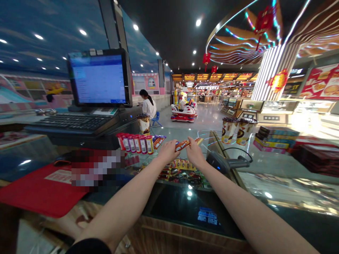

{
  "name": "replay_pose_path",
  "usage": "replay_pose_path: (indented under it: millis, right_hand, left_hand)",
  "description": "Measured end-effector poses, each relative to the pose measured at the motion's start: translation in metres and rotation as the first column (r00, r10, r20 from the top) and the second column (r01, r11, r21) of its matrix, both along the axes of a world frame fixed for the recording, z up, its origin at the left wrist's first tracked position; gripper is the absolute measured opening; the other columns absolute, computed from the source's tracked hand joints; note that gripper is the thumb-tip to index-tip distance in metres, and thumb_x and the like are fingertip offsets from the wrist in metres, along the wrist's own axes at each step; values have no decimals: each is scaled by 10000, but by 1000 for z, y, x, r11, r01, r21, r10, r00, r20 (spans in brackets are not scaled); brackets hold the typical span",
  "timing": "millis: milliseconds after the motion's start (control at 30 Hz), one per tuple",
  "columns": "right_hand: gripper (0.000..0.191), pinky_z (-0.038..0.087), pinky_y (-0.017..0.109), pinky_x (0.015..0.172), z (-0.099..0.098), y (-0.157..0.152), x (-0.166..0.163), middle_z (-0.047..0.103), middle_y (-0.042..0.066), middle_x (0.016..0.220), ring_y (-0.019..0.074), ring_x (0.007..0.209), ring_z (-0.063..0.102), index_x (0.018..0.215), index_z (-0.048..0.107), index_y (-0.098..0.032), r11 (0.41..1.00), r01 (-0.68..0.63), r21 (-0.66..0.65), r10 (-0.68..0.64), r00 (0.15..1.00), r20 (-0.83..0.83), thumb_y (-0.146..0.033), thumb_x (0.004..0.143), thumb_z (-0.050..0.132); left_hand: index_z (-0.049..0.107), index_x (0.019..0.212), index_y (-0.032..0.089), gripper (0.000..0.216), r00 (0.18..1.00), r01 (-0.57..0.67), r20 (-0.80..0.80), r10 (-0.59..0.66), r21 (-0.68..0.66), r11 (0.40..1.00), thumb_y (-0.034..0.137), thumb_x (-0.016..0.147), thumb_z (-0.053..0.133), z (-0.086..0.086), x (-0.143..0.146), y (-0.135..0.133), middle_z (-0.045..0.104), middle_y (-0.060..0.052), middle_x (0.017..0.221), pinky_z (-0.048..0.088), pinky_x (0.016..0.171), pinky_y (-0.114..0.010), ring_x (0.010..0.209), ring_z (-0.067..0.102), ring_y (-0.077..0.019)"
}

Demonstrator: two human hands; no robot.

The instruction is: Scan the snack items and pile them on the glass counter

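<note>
Above the glass counter, my left hand point(169, 151) and my right hand point(195, 152) are closed around orange-brown wrapped snack bars point(182, 145), one at each end. A yellowish wrapper end point(199, 140) sticks out past my right fingers. How many bars are held is hard to make out. Left of my left hand lie more wrapped bars point(159, 142), orange and purple. Beside them stands a row of small candy tubes point(136, 144) in red, purple and yellow. A black handheld barcode scanner point(225, 162) rests just right of my right hand.
A monitor point(99, 79) and keyboard point(71, 121) stand left, above a red mat point(39, 187). Lidded cups point(229, 130) and stacked boxes point(275, 137) are on the right glass; another cup point(143, 124) stands behind the tubes. A person point(148, 106) sits beyond the counter.
</note>
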State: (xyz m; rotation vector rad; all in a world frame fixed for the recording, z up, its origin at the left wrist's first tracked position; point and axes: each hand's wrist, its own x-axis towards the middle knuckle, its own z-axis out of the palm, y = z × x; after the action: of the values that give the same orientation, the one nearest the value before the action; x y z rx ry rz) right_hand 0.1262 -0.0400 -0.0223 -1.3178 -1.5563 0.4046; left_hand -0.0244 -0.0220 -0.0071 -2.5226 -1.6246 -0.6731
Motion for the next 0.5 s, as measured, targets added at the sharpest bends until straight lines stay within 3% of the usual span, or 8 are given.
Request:
replay_pose_path:
  millis: [100,200,333,500]
  right_hand:
    - [584,331,421,1148,-1,-1,0,562,160,1400,254,1346,485,1421,474,-112,998,9,-55,-9,1000,9,-82,841,421]
    - [600,338,405,1146,-4,1,2,583,134,1379,245,1337,496,1431,471,-142,997,14,-79,-13,1000,6,-86,834,441]
    - [595,360,392,1129,-7,4,5,602,120,1359,242,1296,533,1424,486,-159,996,20,-84,-20,1000,7,-112,831,463]
    - [587,372,407,1108,-5,7,5,599,144,1355,258,1275,544,1419,494,-142,992,23,-127,-27,999,-25,-148,832,479]
  left_hand:
    - [606,1211,144,404,988,-119,-97,122,29,992,253,822,614,4,-1,-3,667,-176,1170,422,1008,-448,1136,605,-331]
    - [643,1182,153,361,980,-152,-124,158,60,987,216,831,583,8,-2,-4,684,-165,1153,409,1021,-452,1138,606,-330]
    - [659,1169,161,325,992,-115,-48,117,41,993,201,872,534,10,-7,1,692,-142,1129,457,964,-407,1082,634,-288]
    - [674,1107,142,264,986,-10,169,-1,64,998,209,897,528,12,-15,15,705,-128,1068,477,959,-373,1053,638,-246]
